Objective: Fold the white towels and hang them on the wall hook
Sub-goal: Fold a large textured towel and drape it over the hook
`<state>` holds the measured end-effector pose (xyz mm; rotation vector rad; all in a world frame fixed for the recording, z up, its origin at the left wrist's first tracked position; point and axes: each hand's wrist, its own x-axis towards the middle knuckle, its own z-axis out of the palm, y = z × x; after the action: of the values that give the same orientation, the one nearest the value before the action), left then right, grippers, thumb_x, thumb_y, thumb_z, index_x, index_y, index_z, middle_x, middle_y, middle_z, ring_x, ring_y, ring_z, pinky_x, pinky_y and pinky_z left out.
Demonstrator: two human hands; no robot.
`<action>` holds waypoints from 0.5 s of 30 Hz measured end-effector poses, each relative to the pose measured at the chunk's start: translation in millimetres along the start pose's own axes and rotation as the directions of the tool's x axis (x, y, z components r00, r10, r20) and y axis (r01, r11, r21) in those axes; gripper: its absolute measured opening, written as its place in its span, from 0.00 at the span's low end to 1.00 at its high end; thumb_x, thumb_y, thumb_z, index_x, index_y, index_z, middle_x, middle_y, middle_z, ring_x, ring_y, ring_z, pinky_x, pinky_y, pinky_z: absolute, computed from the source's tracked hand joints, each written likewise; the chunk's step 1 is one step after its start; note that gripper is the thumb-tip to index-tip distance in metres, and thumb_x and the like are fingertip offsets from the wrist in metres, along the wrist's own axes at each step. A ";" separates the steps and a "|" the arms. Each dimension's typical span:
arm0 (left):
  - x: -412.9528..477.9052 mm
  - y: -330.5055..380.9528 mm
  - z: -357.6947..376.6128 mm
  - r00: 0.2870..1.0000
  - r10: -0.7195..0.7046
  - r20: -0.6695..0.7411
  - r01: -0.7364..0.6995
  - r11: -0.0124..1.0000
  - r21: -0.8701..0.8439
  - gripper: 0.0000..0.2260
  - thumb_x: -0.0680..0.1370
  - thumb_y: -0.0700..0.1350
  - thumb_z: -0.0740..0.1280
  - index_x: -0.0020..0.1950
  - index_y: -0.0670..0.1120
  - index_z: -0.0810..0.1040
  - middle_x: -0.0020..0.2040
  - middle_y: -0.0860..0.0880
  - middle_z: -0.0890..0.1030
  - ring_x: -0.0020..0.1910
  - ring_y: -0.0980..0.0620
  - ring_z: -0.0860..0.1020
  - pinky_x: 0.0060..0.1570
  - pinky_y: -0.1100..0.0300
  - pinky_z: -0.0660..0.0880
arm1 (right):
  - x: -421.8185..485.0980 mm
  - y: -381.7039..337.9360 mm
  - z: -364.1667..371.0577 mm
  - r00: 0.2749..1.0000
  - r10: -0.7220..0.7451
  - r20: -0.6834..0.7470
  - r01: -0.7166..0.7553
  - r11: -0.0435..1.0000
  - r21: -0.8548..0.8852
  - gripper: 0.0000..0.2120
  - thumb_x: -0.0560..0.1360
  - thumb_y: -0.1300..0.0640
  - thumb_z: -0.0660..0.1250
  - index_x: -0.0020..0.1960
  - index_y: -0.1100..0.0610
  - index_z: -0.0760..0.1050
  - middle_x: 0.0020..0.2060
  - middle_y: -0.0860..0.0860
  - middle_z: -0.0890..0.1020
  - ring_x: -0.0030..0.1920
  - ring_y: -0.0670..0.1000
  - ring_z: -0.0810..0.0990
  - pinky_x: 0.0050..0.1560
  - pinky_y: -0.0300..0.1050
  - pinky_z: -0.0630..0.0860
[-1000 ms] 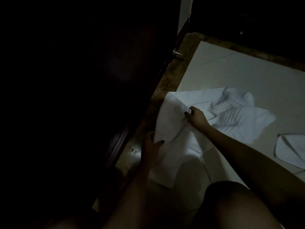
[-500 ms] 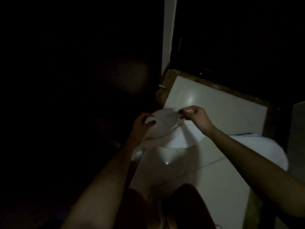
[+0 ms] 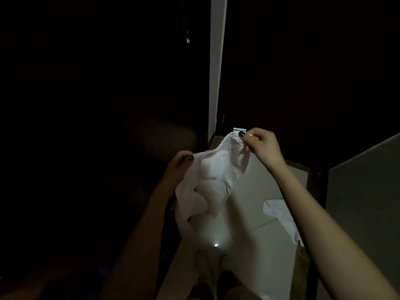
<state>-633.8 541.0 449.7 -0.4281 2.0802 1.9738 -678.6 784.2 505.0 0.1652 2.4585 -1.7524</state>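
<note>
Whereas a second ago it lay low over the tiled floor [image 3: 249, 187], the white waffle-weave towel [image 3: 216, 176] is now held up in the air in the head view, well clear of the tiles and in front of a dark door. Its upper corner, where a small sewn label [image 3: 239, 129] shows, is pinched between the thumb and curled fingers of the right hand [image 3: 263, 146]. The opposite edge is gripped by the left hand [image 3: 179, 164], lower and to the left, with the fingers closed round the cloth. Between the two hands the cloth sags in loose bunches and no clean fold line is seen, so the folding is judged to be only begun. The towel has merely been lifted and spread by its top edge.

A second white towel [image 3: 279, 210] is left lying on the floor to the right, partly hidden by the right forearm. A faint metallic glint [image 3: 187, 38] is seen high on the dark surface at the left. Whether it is the wall hook cannot be told. Hanging is judged to lie ahead.
</note>
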 end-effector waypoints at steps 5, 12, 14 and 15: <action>-41.3 54.0 -24.1 0.994 0.107 -0.002 -0.107 0.994 0.000 0.12 0.80 0.37 0.63 0.59 0.49 0.79 0.53 0.48 0.83 0.52 0.52 0.81 0.53 0.59 0.78 | -9.3 -66.0 -1.0 0.980 -0.183 0.077 0.189 0.978 -0.089 0.07 0.74 0.62 0.70 0.37 0.56 0.79 0.46 0.49 0.75 0.45 0.42 0.73 0.48 0.36 0.69; -114.5 73.0 -62.6 0.992 0.080 -0.093 -0.074 0.995 0.068 0.24 0.74 0.61 0.64 0.60 0.43 0.77 0.57 0.43 0.82 0.56 0.46 0.80 0.56 0.51 0.75 | -44.9 -128.8 35.6 0.889 -0.193 0.415 0.195 0.980 0.040 0.16 0.78 0.59 0.66 0.31 0.54 0.72 0.23 0.43 0.73 0.24 0.39 0.71 0.27 0.35 0.67; -143.5 72.8 -63.6 0.984 0.099 -0.150 -0.078 0.987 0.143 0.26 0.66 0.63 0.67 0.57 0.47 0.75 0.54 0.48 0.80 0.53 0.51 0.79 0.52 0.57 0.77 | -56.4 -141.5 49.6 0.857 -0.237 0.459 0.222 0.971 0.087 0.17 0.78 0.58 0.66 0.31 0.55 0.70 0.23 0.46 0.73 0.25 0.42 0.70 0.26 0.35 0.65; -155.8 70.8 -64.7 0.980 0.098 -0.175 -0.067 0.982 0.174 0.27 0.65 0.62 0.70 0.58 0.48 0.74 0.54 0.49 0.79 0.53 0.53 0.79 0.51 0.57 0.78 | -60.9 -147.2 56.5 0.837 -0.264 0.479 0.236 0.964 0.118 0.17 0.78 0.57 0.66 0.32 0.57 0.70 0.25 0.49 0.73 0.27 0.45 0.71 0.27 0.36 0.65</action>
<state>-513.9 486.6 576.7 -0.5138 2.3923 1.8448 -639.7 681.8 633.8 -0.5602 2.1247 -1.6850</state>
